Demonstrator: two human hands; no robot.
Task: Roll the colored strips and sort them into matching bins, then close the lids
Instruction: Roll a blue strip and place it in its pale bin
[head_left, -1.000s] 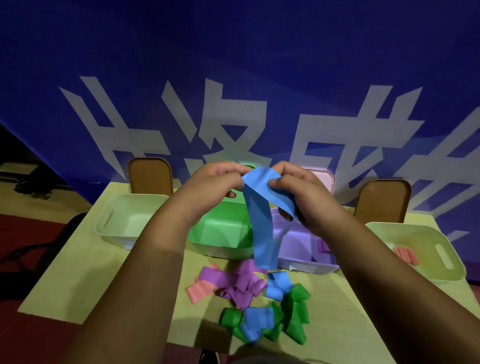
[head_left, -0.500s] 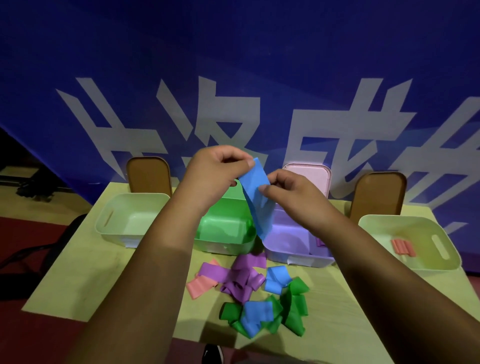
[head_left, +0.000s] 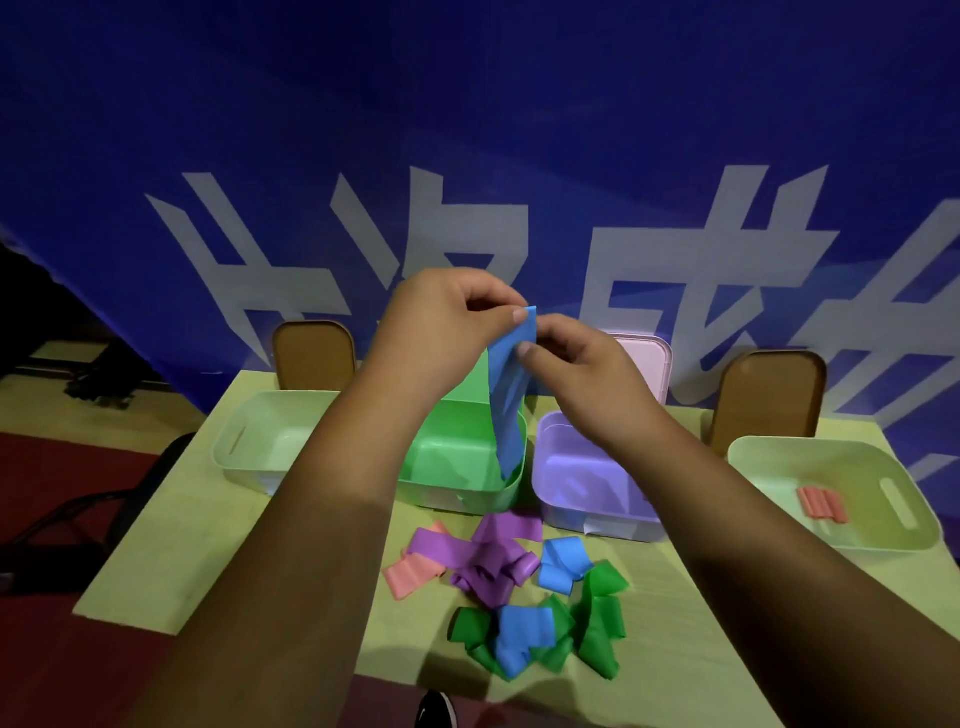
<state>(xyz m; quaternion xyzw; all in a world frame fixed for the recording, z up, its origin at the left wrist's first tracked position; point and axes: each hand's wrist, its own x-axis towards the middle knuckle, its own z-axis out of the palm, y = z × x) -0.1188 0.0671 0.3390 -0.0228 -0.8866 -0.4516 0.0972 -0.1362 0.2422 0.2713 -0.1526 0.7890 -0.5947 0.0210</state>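
Note:
A blue strip (head_left: 509, 405) hangs down in front of the green bin (head_left: 462, 467). My left hand (head_left: 441, 322) pinches its top corner between thumb and fingers. My right hand (head_left: 576, 374) pinches the strip just below, thumb against its edge. To the right of the green bin stands a purple bin (head_left: 582, 467). A pale green bin (head_left: 265, 441) stands at the far left, and another pale green bin (head_left: 831, 499) at the far right holds pink rolls (head_left: 823, 503). On the table near me lies a pile of loose strips (head_left: 519, 587): pink, purple, blue and green.
Behind the bins, lids stand upright: brown lids (head_left: 311, 353) (head_left: 769, 400) at left and right, a pink lid (head_left: 644, 369) behind the purple bin. The yellow-green table (head_left: 182, 551) ends near me and on the left. A blue banner fills the background.
Both hands rose and drew the strip's top together; the long hanging end has shortened and lifted off the pile, now dangling over the green bin.

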